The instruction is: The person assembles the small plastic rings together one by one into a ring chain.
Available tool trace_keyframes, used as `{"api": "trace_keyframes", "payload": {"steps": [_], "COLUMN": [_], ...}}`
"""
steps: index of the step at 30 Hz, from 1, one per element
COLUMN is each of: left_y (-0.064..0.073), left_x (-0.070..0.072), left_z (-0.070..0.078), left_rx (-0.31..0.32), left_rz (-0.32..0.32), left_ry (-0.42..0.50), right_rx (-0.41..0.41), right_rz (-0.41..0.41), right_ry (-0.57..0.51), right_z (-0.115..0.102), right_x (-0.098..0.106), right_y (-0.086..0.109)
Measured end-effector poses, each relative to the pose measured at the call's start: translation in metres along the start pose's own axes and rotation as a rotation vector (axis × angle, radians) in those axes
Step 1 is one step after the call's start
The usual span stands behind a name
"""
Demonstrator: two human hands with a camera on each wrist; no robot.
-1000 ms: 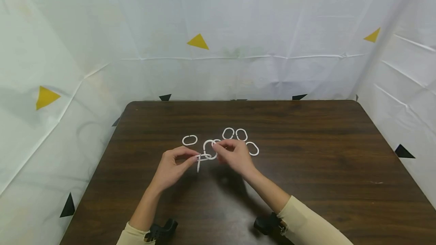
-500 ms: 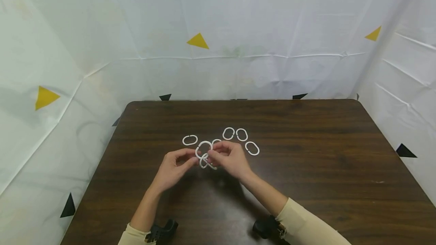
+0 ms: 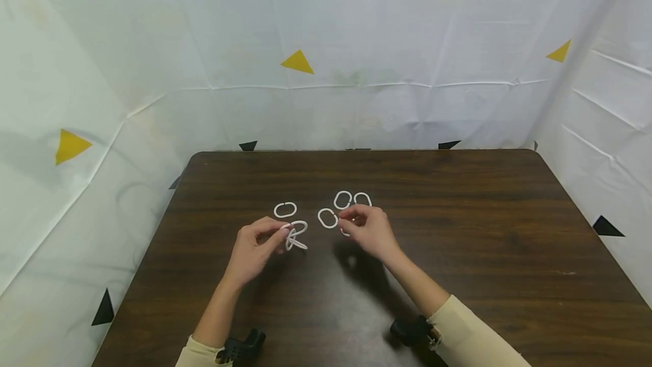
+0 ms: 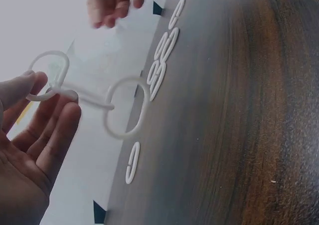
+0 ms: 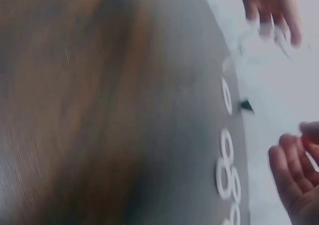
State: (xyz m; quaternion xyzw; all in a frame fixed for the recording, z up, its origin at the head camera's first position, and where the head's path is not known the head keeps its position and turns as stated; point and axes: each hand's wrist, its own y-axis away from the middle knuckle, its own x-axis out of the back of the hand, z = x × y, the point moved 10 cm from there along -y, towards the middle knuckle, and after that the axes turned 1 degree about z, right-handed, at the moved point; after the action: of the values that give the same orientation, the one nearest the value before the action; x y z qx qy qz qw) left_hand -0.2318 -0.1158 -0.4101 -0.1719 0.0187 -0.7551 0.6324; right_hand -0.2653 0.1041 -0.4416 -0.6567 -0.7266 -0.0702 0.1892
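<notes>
Got a short chain of white links [image 4: 88, 99] up in the air over the brown wooden table [image 3: 484, 231], pinched by one link between the thumb and fingers of the left hand [image 3: 252, 248]. Looks like three in total, hooked one through the next and sticking out at odd angles. Not gripping anything with the right hand [image 3: 374, 234], just hanging the fingers loosely curled above the table. Can count six loose links [image 4: 128, 170] lying flat in the left wrist view: one set apart toward the left, the rest bunched toward the right. Can't see all of those from the head view, thanks to the right hand blocking some. Also wearing cream sleeves [image 3: 476, 333] and black wrist cameras [image 3: 241, 347]. Backed by creased white sheeting [image 3: 356, 118] dotted with yellow triangles [image 3: 297, 62] and black triangles [image 3: 607, 227].
</notes>
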Motion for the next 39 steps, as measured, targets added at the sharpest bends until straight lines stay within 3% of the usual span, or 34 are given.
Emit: {"api": "trace_keyframes", "payload": {"steps": [3,5,12,15,22,32,39], "left_y": [-0.001,-0.002,-0.003,-0.004,-0.004,-0.005,-0.001], "left_x": [0.001,0.001,0.000,-0.001,0.000,-0.001,-0.003], "left_z": [0.002,0.001,-0.003,-0.012,-0.032,-0.030,-0.003], "left_rx": [-0.004,-0.001,0.016,0.024,0.026,0.009,0.036], "left_rz": [-0.001,0.004,0.002,-0.003,0.003,-0.011,-0.015], "left_ry": [0.035,0.042,0.103,0.134,0.170,0.169,0.135], "right_rx": [0.024,0.045,0.169,0.248,0.405,0.323,0.340], "right_rz": [0.054,0.044,-0.044,-0.056,-0.033,-0.009,0.039], "right_ry": [0.241,0.350,0.649,0.738,0.835,0.920,0.875], "right_z": [0.003,0.006,0.011,0.012,0.009,0.011,0.008], "right_x": [0.021,0.025,0.006,-0.005,-0.019,-0.016,-0.011], "right_y": [-0.002,-0.001,0.005,0.009,0.018,0.015,0.016]}}
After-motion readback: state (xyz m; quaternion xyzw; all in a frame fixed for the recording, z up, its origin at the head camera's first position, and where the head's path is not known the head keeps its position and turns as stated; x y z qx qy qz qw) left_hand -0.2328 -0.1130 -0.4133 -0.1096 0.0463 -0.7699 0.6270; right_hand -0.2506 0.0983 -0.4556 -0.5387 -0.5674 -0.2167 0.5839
